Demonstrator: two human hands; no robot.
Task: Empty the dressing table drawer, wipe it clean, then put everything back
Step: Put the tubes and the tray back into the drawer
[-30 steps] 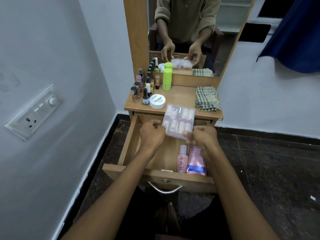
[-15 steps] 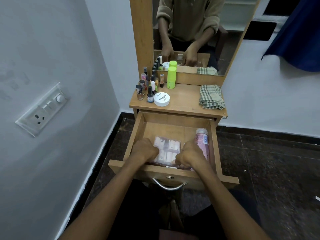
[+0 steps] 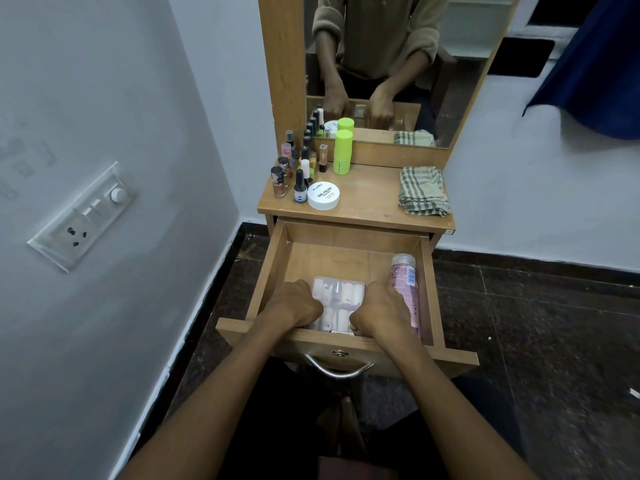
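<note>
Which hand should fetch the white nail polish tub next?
Probably the left hand. The white nail polish tub sits on the left half of the tabletop, straight beyond it. The right hand would have to cross over. Both hands now hold the clear packet.

Both forearms are bare from the near edge of the view out to the left hand (image 3: 294,306) and the right hand (image 3: 381,310), with no watch, ring or bracelet showing on either. The mirror (image 3: 460,81) on the far side reflects a loose olive-khaki knit sweater (image 3: 381,32) with ribbed cuffs, its sleeves pushed up to about the elbows. Below the sweater the clothing is dark. At the near edge, between the arms, dark trousers (image 3: 277,427) cover the lap.
</note>
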